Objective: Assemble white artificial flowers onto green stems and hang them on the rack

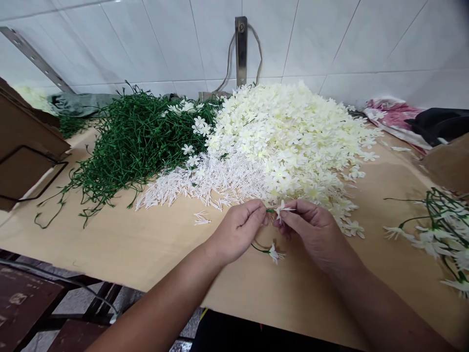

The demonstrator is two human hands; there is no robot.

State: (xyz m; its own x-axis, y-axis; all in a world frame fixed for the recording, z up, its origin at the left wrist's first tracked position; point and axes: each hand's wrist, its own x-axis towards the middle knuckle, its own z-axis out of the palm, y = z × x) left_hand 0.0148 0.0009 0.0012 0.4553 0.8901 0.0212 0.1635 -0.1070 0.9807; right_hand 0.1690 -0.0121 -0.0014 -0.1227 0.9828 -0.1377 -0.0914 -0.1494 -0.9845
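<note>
My left hand [245, 226] pinches a green artificial stem, whose tip shows just beyond the fingers. At that tip, my right hand [308, 226] grips a white artificial flower [281, 212] with pale stamens sticking out of it. Below the hands hangs another white flower [274, 253] on a curved green stem that runs back toward the left hand. Behind them lie a large pile of loose white-yellow petals [293, 132], a heap of white stamen pieces [223, 178] and a tangled mound of green stems [135, 142].
Flowers on stems [436, 239] lie at the table's right side. A cardboard box [25, 142] with a black wire frame stands at the left. A metal bracket [241, 51] is fixed to the tiled wall. Pink-and-white cloth [390, 115] and a dark item sit at the back right.
</note>
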